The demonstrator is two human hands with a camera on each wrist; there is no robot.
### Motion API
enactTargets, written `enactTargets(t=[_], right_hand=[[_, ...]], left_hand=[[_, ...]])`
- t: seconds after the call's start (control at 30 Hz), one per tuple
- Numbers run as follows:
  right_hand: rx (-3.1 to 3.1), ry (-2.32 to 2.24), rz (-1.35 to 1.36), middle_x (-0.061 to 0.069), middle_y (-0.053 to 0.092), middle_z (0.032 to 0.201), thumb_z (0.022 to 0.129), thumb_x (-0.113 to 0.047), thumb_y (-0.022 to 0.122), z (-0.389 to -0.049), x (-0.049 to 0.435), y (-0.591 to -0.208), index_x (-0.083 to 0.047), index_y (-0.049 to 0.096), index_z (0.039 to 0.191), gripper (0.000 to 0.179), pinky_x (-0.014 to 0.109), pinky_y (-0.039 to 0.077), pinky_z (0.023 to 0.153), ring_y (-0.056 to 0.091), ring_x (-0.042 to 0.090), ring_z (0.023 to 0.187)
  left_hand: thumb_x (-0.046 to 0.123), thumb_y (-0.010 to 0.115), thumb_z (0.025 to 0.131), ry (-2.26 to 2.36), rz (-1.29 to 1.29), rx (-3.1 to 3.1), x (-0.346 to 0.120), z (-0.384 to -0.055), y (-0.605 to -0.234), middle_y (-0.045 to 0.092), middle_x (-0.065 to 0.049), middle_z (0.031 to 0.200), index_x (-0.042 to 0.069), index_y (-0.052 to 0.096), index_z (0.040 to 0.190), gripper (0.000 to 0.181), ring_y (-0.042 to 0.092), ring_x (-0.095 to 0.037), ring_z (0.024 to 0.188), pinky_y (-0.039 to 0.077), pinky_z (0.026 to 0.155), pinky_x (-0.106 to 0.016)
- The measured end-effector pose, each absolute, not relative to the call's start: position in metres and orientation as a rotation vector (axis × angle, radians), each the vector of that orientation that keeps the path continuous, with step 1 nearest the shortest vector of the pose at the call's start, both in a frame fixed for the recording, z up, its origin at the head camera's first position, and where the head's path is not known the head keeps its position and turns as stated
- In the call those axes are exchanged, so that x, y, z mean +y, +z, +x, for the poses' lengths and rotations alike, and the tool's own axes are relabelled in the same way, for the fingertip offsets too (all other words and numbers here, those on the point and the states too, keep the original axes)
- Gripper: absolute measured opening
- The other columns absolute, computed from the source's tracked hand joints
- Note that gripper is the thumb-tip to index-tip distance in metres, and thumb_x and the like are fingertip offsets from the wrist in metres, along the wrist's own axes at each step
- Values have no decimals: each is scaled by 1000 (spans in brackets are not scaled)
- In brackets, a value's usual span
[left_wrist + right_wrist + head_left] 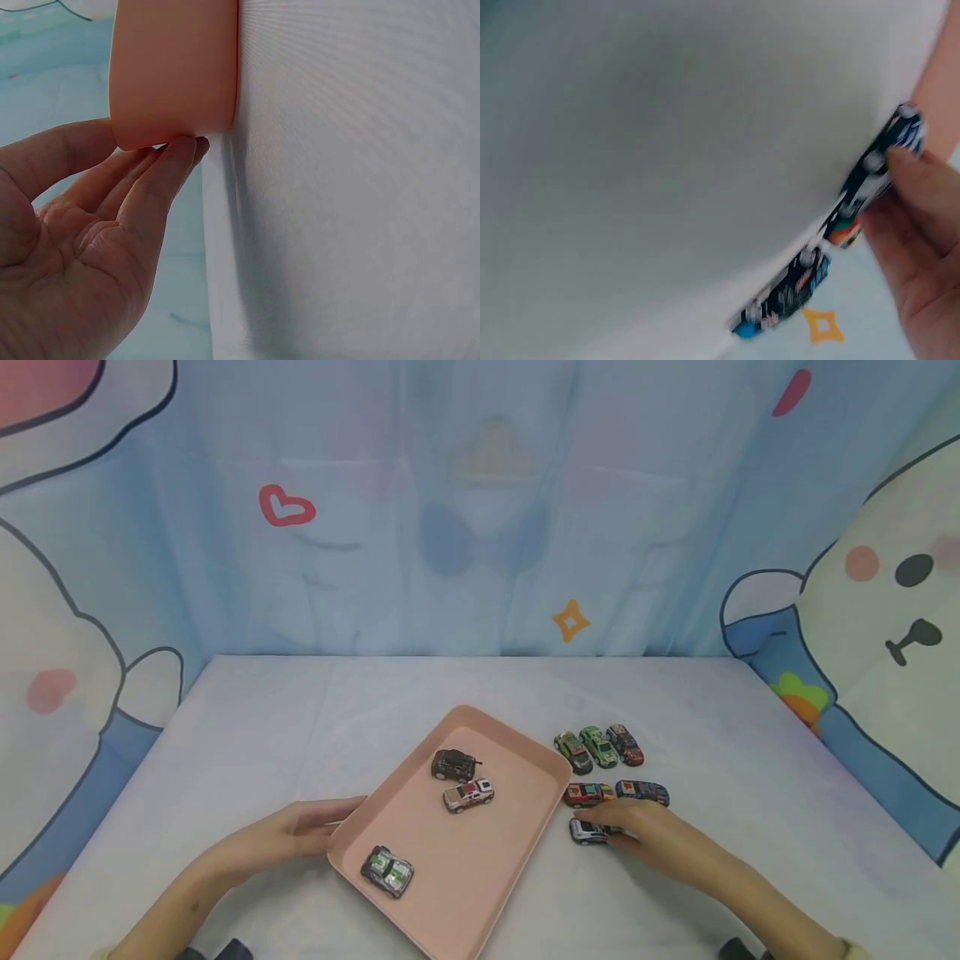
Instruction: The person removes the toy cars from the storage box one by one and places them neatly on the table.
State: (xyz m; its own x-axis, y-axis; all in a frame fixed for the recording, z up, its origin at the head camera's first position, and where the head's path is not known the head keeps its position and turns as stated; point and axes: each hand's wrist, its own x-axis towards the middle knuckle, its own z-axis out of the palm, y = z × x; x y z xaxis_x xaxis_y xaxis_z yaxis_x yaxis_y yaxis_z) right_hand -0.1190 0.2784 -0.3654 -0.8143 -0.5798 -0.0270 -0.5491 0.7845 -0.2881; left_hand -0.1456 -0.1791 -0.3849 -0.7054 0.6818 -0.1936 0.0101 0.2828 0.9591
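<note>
My right hand (648, 831) pinches a white-and-black toy car (588, 832) between thumb and fingertips, right of the pink tray (510, 827). In the right wrist view, the same car (870, 176) shows its wheels side-on. Fairly straight fingers of my left hand (273, 839) touch the tray's outer wall at its left corner. In the left wrist view, the thumb meets the rim and the other fingertips lie lower on the wall. On the tray are a black toy car (453, 765), a white-and-red one (468, 795) and a silver-green one (387, 871).
Just beyond my right hand sit a red toy car (588, 794) and a dark blue one (642, 792). Farther back, a dark green car (573, 752), a bright green car (598, 747) and a black-and-red car (626, 745) stand side by side. A white cloth (262, 727) covers the table.
</note>
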Motion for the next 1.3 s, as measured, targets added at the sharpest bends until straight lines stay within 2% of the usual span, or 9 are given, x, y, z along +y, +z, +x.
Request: enactTargets(t=[0.33,0.5,0.57,0.67,0.77,0.9,1.13,1.3], right_hand=[[2882,-284,-932,10,65,113,75,5,72,-117,274,-363,-5,65,118,45,38,50,81,60,29,104],[2978,-172,-899,12,64,112,75,-2,75,-108,266,-344,-8,64,120,47,38,52,75,61,31,101],[3033,-196,-937,12,65,110,77,-4,75,-105,254,-333,-8,63,121,46,36,53,71,63,28,95],[3079,-321,-1036,10,65,110,80,-7,73,-104,227,-325,-9,59,127,49,27,52,62,64,16,77],[3028,-440,-1146,8,62,119,84,-11,70,-105,194,-328,-11,53,133,51,27,52,71,64,13,85],[2893,-432,-1255,4,53,132,89,-17,65,-105,150,-339,-15,50,137,50,31,46,88,55,17,113],[2795,-176,-1420,5,51,134,89,-22,66,-100,99,-353,-20,51,136,49,24,50,76,60,12,103],[2762,-178,-1454,6,51,134,88,-18,66,-102,87,-355,-22,50,136,51,22,50,75,61,12,99]], left_hand=[[23,51,97,1471,607,1946,-179,-146,-385,40,-8,143,11,42,142,48,31,-30,132,26,100,-58],[24,51,96,1456,603,1958,-176,-145,-383,40,-6,143,12,42,142,48,31,-29,133,26,101,-58],[25,51,96,1447,599,1973,-176,-144,-381,40,-6,143,13,43,142,48,30,-29,133,25,101,-59],[25,52,96,1444,608,1984,-178,-143,-380,39,-8,143,11,42,142,49,28,-32,134,24,100,-60],[24,52,96,1449,613,1977,-179,-143,-381,39,-9,144,11,41,142,49,28,-32,134,24,100,-60],[24,52,96,1450,605,1971,-179,-144,-383,39,-9,144,11,41,142,49,29,-32,133,25,100,-59],[21,50,97,1473,653,1937,-181,-144,-384,35,-13,145,8,38,143,49,28,-35,133,26,100,-59],[21,49,98,1478,657,1920,-183,-144,-384,35,-13,145,9,38,143,49,29,-34,132,26,100,-58]])
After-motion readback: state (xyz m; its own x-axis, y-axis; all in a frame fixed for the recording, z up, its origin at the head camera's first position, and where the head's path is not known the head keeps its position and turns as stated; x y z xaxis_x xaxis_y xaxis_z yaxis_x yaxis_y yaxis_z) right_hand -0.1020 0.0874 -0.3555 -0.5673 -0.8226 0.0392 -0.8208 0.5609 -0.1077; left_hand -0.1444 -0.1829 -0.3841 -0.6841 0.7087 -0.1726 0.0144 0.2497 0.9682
